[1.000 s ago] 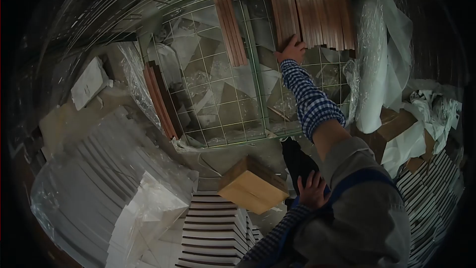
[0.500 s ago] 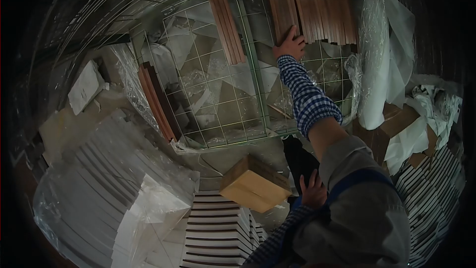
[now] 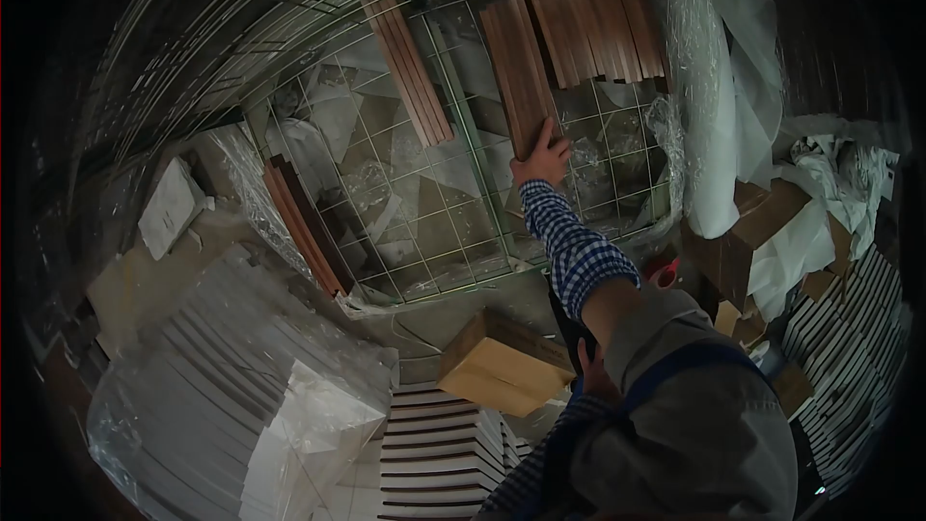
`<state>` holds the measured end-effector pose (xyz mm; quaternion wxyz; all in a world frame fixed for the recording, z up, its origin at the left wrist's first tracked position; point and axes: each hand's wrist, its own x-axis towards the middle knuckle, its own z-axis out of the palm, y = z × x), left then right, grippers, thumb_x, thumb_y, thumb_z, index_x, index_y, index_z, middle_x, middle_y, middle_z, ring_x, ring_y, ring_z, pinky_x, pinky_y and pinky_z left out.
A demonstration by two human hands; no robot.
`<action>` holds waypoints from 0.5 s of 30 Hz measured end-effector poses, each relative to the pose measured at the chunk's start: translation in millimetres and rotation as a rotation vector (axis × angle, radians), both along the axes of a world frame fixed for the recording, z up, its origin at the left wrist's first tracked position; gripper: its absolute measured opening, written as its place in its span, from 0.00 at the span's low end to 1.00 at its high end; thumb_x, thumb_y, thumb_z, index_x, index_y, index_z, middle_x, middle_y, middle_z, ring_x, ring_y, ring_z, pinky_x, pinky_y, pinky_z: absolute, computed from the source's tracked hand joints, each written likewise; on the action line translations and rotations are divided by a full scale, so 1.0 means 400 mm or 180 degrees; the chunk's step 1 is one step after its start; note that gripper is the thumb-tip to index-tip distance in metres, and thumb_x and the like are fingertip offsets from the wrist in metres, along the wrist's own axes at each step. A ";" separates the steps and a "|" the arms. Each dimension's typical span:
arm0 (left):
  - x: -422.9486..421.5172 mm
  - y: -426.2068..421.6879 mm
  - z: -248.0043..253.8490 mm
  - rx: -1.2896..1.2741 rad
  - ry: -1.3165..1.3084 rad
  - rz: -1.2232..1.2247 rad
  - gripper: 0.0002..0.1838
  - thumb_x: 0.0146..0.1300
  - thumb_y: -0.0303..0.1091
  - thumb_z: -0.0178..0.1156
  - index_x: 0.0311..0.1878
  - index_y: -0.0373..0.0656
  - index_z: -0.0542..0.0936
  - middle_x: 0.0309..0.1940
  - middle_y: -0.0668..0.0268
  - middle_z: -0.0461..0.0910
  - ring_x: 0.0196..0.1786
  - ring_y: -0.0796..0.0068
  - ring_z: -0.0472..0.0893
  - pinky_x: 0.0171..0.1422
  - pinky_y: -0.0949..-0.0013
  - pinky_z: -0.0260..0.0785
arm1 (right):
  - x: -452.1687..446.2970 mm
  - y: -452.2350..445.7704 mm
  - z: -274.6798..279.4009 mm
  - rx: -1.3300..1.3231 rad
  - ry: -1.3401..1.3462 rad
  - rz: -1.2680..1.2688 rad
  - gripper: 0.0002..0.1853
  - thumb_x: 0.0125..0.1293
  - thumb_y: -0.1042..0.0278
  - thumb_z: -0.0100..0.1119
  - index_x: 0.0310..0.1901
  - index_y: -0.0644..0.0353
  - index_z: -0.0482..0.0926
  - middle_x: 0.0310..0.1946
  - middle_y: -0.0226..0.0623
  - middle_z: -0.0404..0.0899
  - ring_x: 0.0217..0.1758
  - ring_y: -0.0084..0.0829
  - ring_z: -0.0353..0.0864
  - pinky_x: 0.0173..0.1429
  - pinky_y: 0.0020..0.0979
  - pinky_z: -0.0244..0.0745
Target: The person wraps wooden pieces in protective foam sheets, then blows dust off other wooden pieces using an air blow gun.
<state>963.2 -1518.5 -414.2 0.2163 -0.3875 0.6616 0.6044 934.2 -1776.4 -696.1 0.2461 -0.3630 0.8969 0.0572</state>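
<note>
Holding reddish-brown strips (image 3: 521,68), long, narrow — right hand (image 3: 543,163), near end

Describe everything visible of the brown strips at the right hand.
The brown strips form a narrow bundle, long, straight and reddish-brown, with a wood-like look. The right hand grips their near end. They point away from the person, far end leaning left, over the wire rack and left of a larger row of similar strips. Whether they rest on the rack is unclear.

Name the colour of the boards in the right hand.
The boards are reddish brown; head view.
</note>
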 end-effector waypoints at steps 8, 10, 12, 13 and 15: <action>-0.027 0.049 -0.010 -0.0062 -0.0020 -0.0164 0.37 0.71 0.64 0.48 0.77 0.55 0.63 0.79 0.62 0.57 0.82 0.52 0.49 0.77 0.23 0.31 | -0.017 0.332 0.031 0.0243 -0.0112 0.0025 0.68 0.47 0.56 0.80 0.82 0.40 0.36 0.71 0.61 0.53 0.70 0.59 0.62 0.59 0.53 0.76; -0.039 0.059 -0.013 -0.0109 -0.0022 -0.0186 0.38 0.71 0.64 0.48 0.77 0.55 0.62 0.79 0.62 0.57 0.82 0.52 0.49 0.77 0.24 0.31 | -0.027 0.405 0.060 0.0357 -0.0151 0.0021 0.68 0.47 0.56 0.80 0.82 0.41 0.36 0.71 0.62 0.53 0.69 0.59 0.62 0.60 0.53 0.76; -0.045 0.073 -0.022 -0.0175 -0.0060 -0.0216 0.38 0.71 0.64 0.48 0.78 0.55 0.62 0.79 0.62 0.57 0.82 0.52 0.49 0.77 0.24 0.31 | -0.033 0.463 0.076 0.0451 -0.0227 0.0012 0.68 0.48 0.56 0.80 0.82 0.41 0.36 0.72 0.62 0.52 0.69 0.60 0.62 0.60 0.53 0.75; -0.045 0.091 -0.023 -0.0188 -0.0082 -0.0244 0.38 0.71 0.64 0.48 0.78 0.55 0.62 0.79 0.62 0.57 0.82 0.52 0.49 0.77 0.24 0.31 | -0.037 0.502 0.084 0.0525 -0.0212 0.0075 0.68 0.48 0.56 0.80 0.82 0.41 0.35 0.72 0.63 0.52 0.69 0.60 0.62 0.63 0.54 0.74; -0.053 0.136 -0.022 -0.0194 -0.0107 -0.0310 0.38 0.71 0.65 0.48 0.78 0.55 0.62 0.79 0.62 0.57 0.82 0.52 0.49 0.78 0.24 0.32 | -0.051 0.568 0.093 0.0629 -0.0198 0.0100 0.69 0.48 0.57 0.80 0.82 0.41 0.34 0.72 0.63 0.51 0.68 0.60 0.61 0.65 0.54 0.73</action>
